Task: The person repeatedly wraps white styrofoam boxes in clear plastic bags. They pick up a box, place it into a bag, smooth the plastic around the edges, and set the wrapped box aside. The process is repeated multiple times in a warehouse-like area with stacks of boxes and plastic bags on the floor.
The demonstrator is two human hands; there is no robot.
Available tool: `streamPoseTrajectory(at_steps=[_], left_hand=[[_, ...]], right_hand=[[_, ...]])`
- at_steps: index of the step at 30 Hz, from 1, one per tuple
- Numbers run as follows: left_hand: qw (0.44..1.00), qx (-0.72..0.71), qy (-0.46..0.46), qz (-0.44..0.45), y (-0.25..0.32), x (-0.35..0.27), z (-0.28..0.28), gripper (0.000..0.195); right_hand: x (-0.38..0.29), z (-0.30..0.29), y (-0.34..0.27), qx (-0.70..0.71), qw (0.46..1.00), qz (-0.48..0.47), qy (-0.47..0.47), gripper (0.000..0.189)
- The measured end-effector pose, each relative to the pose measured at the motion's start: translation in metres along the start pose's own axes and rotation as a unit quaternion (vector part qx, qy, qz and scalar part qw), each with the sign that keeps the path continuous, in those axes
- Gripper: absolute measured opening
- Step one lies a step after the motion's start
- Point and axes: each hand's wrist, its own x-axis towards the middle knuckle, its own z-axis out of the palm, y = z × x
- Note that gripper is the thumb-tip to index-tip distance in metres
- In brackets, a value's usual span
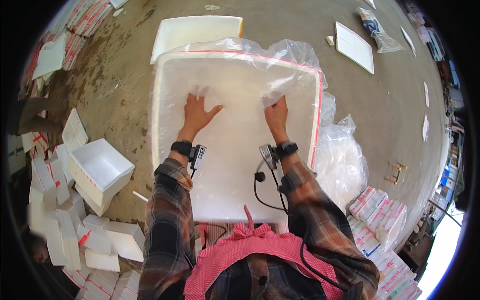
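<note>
Before me is a large white foam box [318, 123] with red tape along its rim, and a clear plastic bag or film [292, 52] covers it and bunches at its far right corner. My left hand [197, 112] lies on the film over the box's left half, palm down, fingers and thumb apart. On the right half, my right hand [276, 112] is curled with its fingers closed on a fold of the plastic. The fingertips of both hands are partly hidden by the film.
A heap of clear plastic bags [339, 161] lies at the right. Foam boxes [101, 165] are piled at the left, another open foam box [198, 30] stands beyond. Foam lid [354, 47], sack [380, 32] and small wooden stool [396, 173] are on the floor. Someone's leg [37, 114] shows far left.
</note>
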Motion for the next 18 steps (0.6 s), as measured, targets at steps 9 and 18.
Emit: streamPoseTrajectory(at_steps=[9,18], left_hand=[[0.964,-0.192,-0.168,-0.074,0.025,0.003,-0.053,0.055],[0.691,-0.649,0.095,-0.304,-0.123,0.0,-0.174,0.062]], right_hand=[[0.004,-0.018,-0.035,-0.097,0.982,-0.096,-0.131,0.045],[0.097,-0.19,0.004,0.365,0.921,0.111,0.073,0.049]])
